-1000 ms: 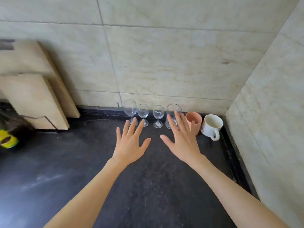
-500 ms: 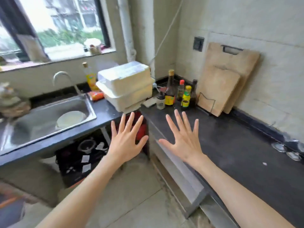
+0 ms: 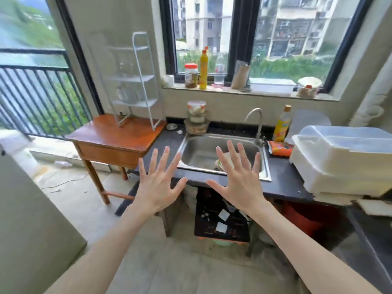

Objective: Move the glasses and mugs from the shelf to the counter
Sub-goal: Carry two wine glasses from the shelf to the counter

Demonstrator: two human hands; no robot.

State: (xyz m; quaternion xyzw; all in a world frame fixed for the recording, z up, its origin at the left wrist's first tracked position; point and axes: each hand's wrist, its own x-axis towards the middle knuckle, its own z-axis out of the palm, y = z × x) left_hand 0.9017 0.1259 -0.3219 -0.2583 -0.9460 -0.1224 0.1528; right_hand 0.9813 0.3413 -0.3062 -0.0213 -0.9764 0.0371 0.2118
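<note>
My left hand (image 3: pixel 158 184) and my right hand (image 3: pixel 238 178) are held out in front of me, fingers spread wide, holding nothing. A white wire shelf rack (image 3: pixel 135 81) stands on a small wooden table (image 3: pixel 114 136) at the left, well beyond my left hand. Its tiers look blurred, with faint glassy shapes on them; I cannot tell what they are. The black counter (image 3: pixel 286 181) runs under my right hand and off to the right. No glasses or mugs show clearly in this view.
A steel sink (image 3: pixel 203 153) with a tap (image 3: pixel 255 122) sits behind my hands. White plastic boxes (image 3: pixel 343 160) and a yellow bottle (image 3: pixel 282 124) stand on the counter at right. Jars and bottles line the windowsill (image 3: pixel 244 92). A balcony railing (image 3: pixel 36 98) is at left.
My view has swung left, from the counter corner with the wine glasses and mugs, past the cutting boards, to the sink, window and shelf rack. Both hands stayed open and spread.
</note>
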